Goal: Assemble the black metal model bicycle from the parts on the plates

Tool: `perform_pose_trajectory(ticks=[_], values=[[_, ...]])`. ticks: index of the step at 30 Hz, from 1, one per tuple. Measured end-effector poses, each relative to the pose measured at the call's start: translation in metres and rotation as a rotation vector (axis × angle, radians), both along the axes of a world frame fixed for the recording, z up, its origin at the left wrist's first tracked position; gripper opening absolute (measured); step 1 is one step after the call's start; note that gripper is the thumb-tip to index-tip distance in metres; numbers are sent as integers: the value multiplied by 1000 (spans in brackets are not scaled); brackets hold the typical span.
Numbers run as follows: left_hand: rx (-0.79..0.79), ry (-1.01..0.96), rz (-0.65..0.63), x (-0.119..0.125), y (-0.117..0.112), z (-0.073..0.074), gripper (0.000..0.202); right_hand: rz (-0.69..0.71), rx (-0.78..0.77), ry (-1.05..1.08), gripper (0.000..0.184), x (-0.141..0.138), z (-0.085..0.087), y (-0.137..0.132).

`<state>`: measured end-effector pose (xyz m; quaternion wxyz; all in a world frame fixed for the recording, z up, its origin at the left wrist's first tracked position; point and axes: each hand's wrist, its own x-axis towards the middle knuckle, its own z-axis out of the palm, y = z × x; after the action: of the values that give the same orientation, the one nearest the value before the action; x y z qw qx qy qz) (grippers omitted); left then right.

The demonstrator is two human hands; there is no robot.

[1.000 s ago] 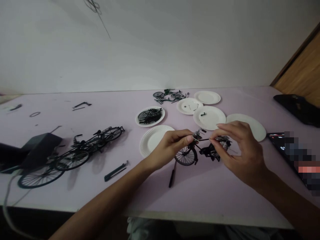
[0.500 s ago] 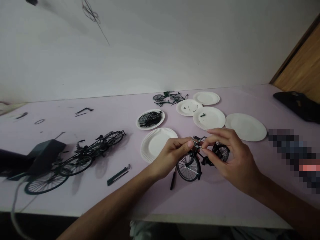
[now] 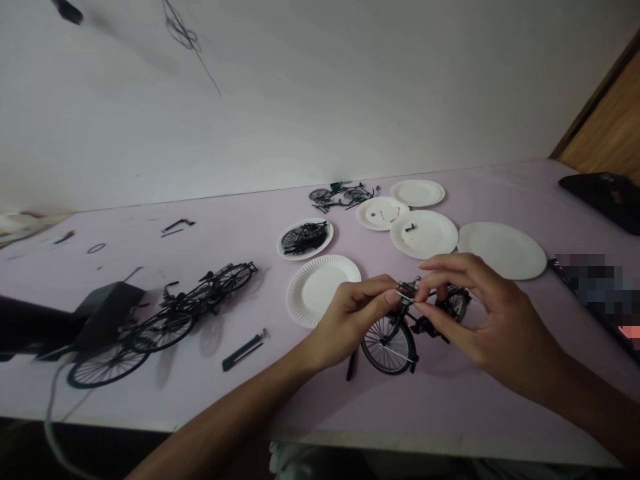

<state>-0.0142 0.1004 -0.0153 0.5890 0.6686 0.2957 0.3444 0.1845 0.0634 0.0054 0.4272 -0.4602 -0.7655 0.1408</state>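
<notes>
A black miniature bicycle [image 3: 389,345] stands on the pink tabletop, its spoked front wheel facing me. At its silvery handlebar [image 3: 406,291], the thumb and forefinger of my left hand [image 3: 350,319] pinch one side. My right hand [image 3: 493,320] pinches the other side with thumb and fingertips, its upper fingers raised and bent. Fingers hide part of the handlebar and much of the frame. Below my left hand, a dark pen-like tool [image 3: 352,367] lies partly covered by the wrist.
Left of my hands lie more miniature bicycles [image 3: 165,327] and a small dark pump-like part [image 3: 245,350]. Behind are paper plates [image 3: 300,310], some with small parts, and a plate with black wheels [image 3: 305,238]. A dark stand [image 3: 100,313] occupies the left; a black object [image 3: 603,197] lies far right.
The view has shifted a little, so everything sits slightly further right. Both hands stay at the handlebar, which shows more clearly between the fingers now.
</notes>
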Motion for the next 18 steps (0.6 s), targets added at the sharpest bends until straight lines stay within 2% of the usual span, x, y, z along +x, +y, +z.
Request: perform_pose_trajectory(ticks=[8,12,18], values=[[93,18,12,0,-2,4,27,14,1,-21,34,3,2,0],[47,7,12,-1,-2,1,28,59,1,-36,35,4,2,1],[68,-1,3,2,-3,0,27,82,-47,9,19,4,5,1]])
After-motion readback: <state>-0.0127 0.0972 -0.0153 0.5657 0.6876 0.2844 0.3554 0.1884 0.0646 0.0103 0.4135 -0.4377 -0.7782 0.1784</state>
